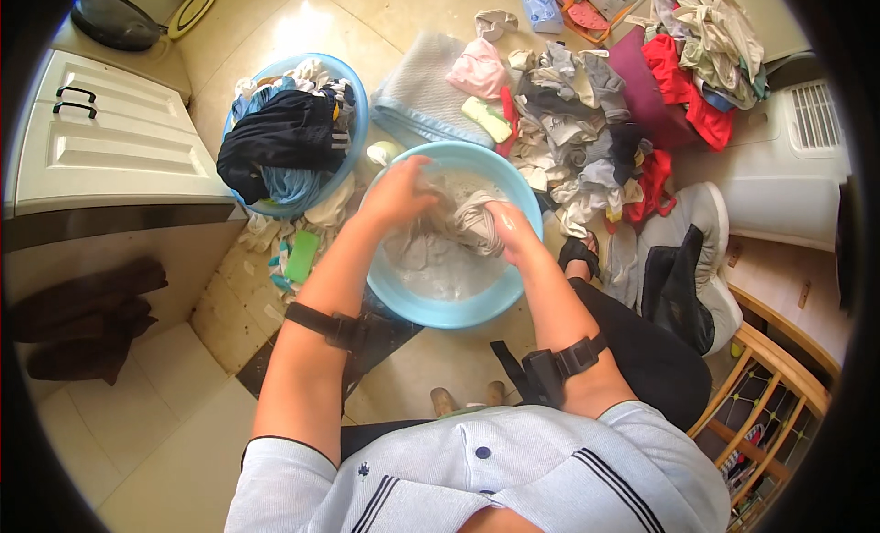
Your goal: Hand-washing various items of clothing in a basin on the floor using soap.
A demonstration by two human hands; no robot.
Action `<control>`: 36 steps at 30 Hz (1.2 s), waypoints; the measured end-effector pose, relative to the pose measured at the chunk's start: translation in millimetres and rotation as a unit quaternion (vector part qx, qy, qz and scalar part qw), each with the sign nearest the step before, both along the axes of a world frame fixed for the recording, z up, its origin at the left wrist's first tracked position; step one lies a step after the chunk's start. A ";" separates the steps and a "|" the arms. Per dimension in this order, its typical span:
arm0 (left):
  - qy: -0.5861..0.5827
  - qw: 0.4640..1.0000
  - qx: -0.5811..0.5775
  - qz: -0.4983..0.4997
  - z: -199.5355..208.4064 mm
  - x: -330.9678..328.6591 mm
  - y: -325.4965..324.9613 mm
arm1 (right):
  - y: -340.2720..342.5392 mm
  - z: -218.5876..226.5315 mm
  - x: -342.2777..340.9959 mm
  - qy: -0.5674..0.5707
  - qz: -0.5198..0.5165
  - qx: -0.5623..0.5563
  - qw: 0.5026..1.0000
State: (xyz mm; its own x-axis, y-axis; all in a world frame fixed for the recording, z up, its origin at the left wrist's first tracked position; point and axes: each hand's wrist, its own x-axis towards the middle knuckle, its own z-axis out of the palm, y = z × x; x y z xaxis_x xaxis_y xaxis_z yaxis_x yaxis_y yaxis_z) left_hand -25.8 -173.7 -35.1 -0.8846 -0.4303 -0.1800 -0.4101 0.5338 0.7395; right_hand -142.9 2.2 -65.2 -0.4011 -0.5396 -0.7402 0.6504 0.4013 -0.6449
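A light blue basin of cloudy, sudsy water stands on the floor in front of me. In it lies a wet, light grey-beige garment, partly under the water and bunched up on the right. My right hand grips that bunched part, and its fingertips are hidden in the folds. Over the left side of the basin is my left hand, its fingers apart and slightly blurred, close to the cloth but holding nothing that I can see.
A second blue tub, heaped with clothes, stands at the upper left beside a white cabinet. A large laundry pile spreads on the right. The folded towel lies beyond the basin. A wooden rack is at lower right.
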 end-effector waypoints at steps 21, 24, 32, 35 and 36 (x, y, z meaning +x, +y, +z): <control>-0.183 0.889 0.419 -0.015 21.4 57.0 58.0 | -21.1 -63.0 35.0 0.569 0.436 -0.078 0.693; -0.172 0.874 0.451 -0.050 69.1 54.8 35.8 | -17.9 -66.0 44.9 0.555 0.519 -0.043 0.649; 0.013 0.814 0.550 0.187 95.2 53.0 -2.8 | 9.7 -61.1 -10.0 0.216 0.302 -0.045 0.927; 0.014 0.838 0.480 0.259 52.5 65.6 -14.7 | 8.2 -18.6 -29.5 0.147 0.282 -0.020 0.948; -0.013 0.871 0.412 0.267 34.4 66.6 -16.8 | 13.1 -8.9 -34.7 0.161 0.247 -0.001 0.956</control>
State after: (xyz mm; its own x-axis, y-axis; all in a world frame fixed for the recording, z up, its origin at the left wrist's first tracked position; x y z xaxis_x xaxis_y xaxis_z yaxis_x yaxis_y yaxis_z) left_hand 40.8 -190.5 -0.7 -0.5881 -0.4942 -0.6403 -0.4598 -0.4470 0.7673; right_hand -177.7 15.4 -74.1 -0.3037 -0.7233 -0.6202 0.1504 0.6064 -0.7808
